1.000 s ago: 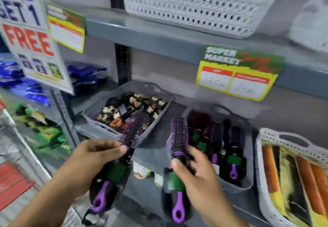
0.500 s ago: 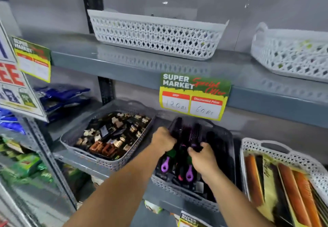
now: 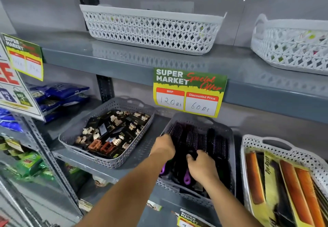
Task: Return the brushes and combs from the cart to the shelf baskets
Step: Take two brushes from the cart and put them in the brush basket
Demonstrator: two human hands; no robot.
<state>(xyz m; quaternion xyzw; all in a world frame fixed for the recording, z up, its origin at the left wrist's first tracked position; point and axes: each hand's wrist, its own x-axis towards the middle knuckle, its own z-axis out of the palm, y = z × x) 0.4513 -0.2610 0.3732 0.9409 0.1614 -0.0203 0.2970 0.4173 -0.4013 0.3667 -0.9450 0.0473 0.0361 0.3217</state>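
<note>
A grey basket [image 3: 229, 138] on the middle shelf holds several round black brushes [image 3: 207, 141] with purple bristles and purple handle ends. Both my hands are inside it. My left hand [image 3: 164, 146] is curled over a brush at the basket's left side, whose purple handle end [image 3: 162, 170] shows below my wrist. My right hand [image 3: 200, 166] grips a black brush handle near the middle, with a purple handle end [image 3: 186, 178] just beside it. The cart is out of view.
Left of it stands a grey basket of hair clips [image 3: 110, 136]. At the right a white basket [image 3: 276, 143] holds packaged orange combs. Two white baskets [image 3: 150, 29] sit on the upper shelf. A price sign [image 3: 188, 92] hangs from that shelf's edge.
A second ago I held one brush in each hand in front of the shelf. Both hands have since gone forward and down into the brush basket with them.
</note>
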